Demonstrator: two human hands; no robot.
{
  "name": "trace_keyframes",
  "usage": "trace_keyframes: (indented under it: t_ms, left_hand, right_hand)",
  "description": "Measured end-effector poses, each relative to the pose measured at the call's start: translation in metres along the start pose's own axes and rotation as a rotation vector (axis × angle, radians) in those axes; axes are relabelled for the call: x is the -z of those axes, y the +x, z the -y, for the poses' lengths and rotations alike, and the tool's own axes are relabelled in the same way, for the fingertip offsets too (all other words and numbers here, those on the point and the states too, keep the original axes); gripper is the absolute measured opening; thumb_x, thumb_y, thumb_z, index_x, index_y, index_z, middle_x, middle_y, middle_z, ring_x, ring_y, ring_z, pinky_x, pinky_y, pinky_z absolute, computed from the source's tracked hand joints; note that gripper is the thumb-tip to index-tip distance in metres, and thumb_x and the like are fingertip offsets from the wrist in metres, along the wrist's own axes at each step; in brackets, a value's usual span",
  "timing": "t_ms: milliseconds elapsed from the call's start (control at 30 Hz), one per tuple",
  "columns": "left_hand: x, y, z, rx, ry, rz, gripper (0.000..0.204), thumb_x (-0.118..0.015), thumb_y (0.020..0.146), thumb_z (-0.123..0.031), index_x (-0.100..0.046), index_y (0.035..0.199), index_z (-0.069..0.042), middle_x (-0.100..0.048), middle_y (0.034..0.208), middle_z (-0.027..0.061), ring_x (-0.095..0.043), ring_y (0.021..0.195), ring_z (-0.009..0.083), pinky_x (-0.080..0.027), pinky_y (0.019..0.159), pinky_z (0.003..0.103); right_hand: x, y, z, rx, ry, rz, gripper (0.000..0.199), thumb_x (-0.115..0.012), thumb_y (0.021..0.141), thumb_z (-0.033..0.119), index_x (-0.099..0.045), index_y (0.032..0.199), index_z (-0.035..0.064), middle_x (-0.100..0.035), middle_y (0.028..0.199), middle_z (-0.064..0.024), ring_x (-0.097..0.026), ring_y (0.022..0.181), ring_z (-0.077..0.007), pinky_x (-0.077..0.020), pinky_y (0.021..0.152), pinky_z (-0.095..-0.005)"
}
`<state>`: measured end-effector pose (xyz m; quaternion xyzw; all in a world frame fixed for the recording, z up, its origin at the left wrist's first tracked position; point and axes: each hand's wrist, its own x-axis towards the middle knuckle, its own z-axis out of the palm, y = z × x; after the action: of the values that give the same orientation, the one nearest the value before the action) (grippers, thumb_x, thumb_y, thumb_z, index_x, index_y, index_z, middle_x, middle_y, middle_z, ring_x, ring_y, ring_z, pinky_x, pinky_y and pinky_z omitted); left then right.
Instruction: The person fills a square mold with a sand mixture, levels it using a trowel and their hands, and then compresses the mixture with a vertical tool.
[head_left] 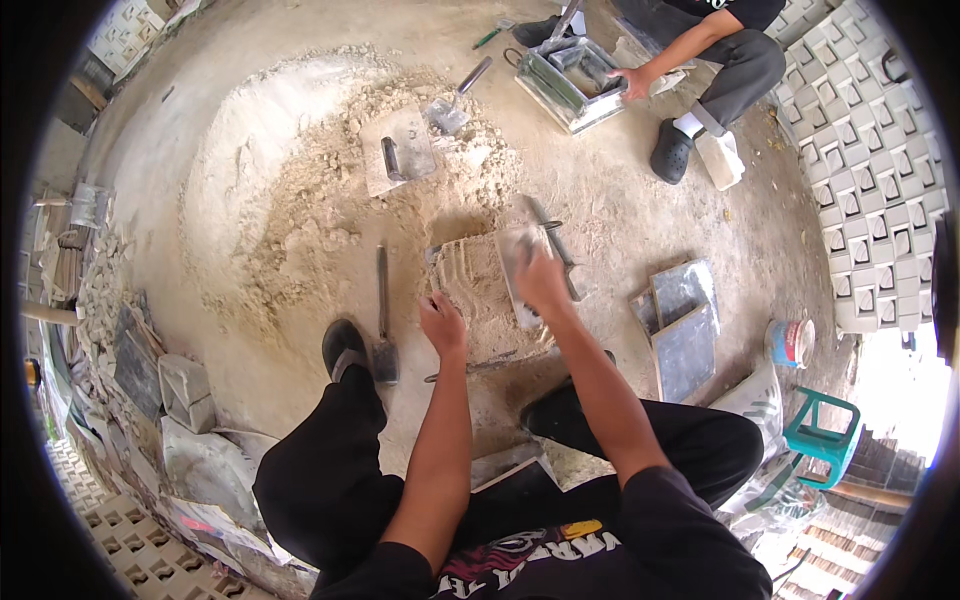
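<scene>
In the head view, two bare hands of the person are seen, and a third hand (632, 82) belongs to a co-worker, whose head is cut off by the upper edge. Two flat floats are counted: one float (512, 268) is gripped in the closed right hand (541, 283), and a spare float (411, 150) is laid on the powder heap (290, 190). One trowel (447, 115), one small spade (383, 310) and two moulds are also seen; the farther mould (567, 105) is touched by the co-worker. At least two dark boards (685, 350) are laid at the right, overlapping.

The right hand is blurred, and the float's handle is mostly covered by it. The left hand (442, 323) is curled, but whether something is gripped cannot be told.

The nearer mould (562, 258) is filled with powder and placed between the feet and the heap. The left hand is at its left edge; the held float is directly under the right hand, over the mould's right part.
</scene>
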<state>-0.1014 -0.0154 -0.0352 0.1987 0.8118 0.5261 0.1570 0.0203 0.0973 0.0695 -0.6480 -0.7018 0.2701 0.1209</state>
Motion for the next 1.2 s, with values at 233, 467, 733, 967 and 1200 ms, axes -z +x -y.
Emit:
trace_keyframes:
  t_ms: [233,467,733,967,1200]
  left_hand:
    - [0.013,0.004,0.000,0.161,0.022,0.013,0.036,-0.047,0.099,-0.030,-0.052,0.085,0.003,-0.060,0.074,0.0230,-0.058,0.073,0.0440,-0.043,0.067,0.048]
    - [0.006,0.003,-0.005,0.109,0.045,0.018,0.035,-0.045,0.099,-0.030,-0.054,0.090,0.002,-0.061,0.078,0.0260,-0.060,0.078,0.0471,-0.043,0.069,0.052]
    - [0.009,0.000,-0.016,0.176,0.098,0.096,0.035,-0.044,0.100,-0.029,-0.052,0.093,0.004,-0.060,0.084,0.0253,-0.058,0.082,0.0446,-0.042,0.073,0.049]
    - [0.011,-0.001,-0.004,0.147,0.121,0.069,0.036,-0.044,0.100,-0.029,-0.051,0.090,0.004,-0.059,0.081,0.0233,-0.059,0.079,0.0423,-0.042,0.071,0.048]
    - [0.008,0.003,0.008,0.082,0.108,0.038,0.035,-0.045,0.099,-0.028,-0.053,0.090,0.005,-0.060,0.078,0.0224,-0.058,0.075,0.0397,-0.043,0.071,0.046]
  right_hand:
    - [0.010,-0.004,0.018,0.089,0.104,-0.054,0.038,-0.050,0.095,0.029,-0.058,0.103,-0.0071,-0.063,0.090,-0.0333,-0.060,0.088,-0.0514,-0.0491,0.078,-0.0533]
    - [0.007,0.024,0.003,0.156,-0.005,-0.072,0.037,-0.052,0.094,0.029,-0.061,0.091,-0.0068,-0.063,0.084,-0.0331,-0.061,0.086,-0.0519,-0.0501,0.076,-0.0520]
    - [-0.020,-0.028,-0.035,0.090,-0.033,-0.037,0.039,-0.050,0.095,0.029,-0.057,0.098,-0.0098,-0.063,0.087,-0.0355,-0.060,0.084,-0.0540,-0.0499,0.075,-0.0548]
    - [0.062,-0.054,0.013,0.020,0.162,-0.011,0.037,-0.052,0.094,0.028,-0.057,0.098,-0.0082,-0.063,0.086,-0.0355,-0.060,0.084,-0.0545,-0.0491,0.076,-0.0561]
    - [0.006,-0.038,-0.036,0.021,0.062,-0.034,0.039,-0.053,0.094,0.032,-0.058,0.095,-0.0065,-0.062,0.085,-0.0340,-0.060,0.086,-0.0522,-0.0481,0.075,-0.0559]
